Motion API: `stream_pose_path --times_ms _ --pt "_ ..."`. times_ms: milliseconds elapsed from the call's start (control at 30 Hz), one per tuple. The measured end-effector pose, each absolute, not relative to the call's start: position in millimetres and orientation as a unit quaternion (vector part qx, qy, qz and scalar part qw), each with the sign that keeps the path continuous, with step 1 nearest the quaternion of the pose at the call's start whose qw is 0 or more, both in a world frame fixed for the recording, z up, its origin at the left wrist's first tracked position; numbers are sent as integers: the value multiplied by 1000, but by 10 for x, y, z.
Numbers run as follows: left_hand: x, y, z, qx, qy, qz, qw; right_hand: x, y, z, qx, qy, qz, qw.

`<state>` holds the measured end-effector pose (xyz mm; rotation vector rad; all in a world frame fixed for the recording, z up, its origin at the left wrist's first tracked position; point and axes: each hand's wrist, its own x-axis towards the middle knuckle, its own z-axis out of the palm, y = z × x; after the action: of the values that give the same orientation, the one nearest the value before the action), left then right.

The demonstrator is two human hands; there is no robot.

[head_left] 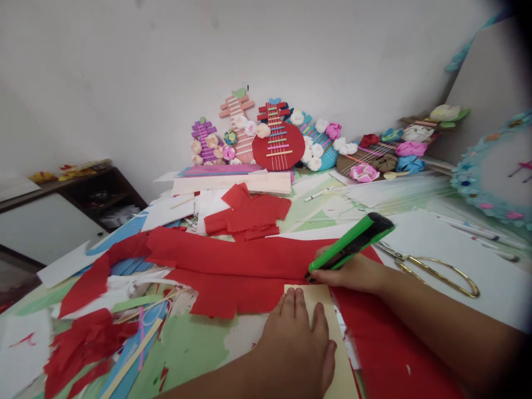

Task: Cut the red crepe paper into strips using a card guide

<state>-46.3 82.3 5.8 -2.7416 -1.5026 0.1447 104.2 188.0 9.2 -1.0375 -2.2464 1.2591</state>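
My right hand (353, 272) grips a green utility knife (353, 241), its tip down on red crepe paper (257, 266) at the top edge of a tan card strip (320, 299). My left hand (297, 346) lies flat on that card strip, fingers stretched forward, pressing it onto the red paper. The strip runs toward me and my left hand hides part of it.
Gold-handled scissors (432, 271) lie on white paper right of the knife. Folded red paper pieces (249, 213) and red scraps (83, 346) litter the table. Paper guitar crafts (276, 141) with paper flowers (409, 149) line the wall. A dark shelf (83, 194) stands at left.
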Motion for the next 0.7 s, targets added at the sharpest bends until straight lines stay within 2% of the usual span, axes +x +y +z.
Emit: stream_pose_path --times_ms 200,700 --pt "-474 834 63 -875 -481 50 0 1039 1880 89 -365 -815 413 180" --pt "-470 817 46 -877 -478 44 8 1075 1914 58 -356 -805 438 181"
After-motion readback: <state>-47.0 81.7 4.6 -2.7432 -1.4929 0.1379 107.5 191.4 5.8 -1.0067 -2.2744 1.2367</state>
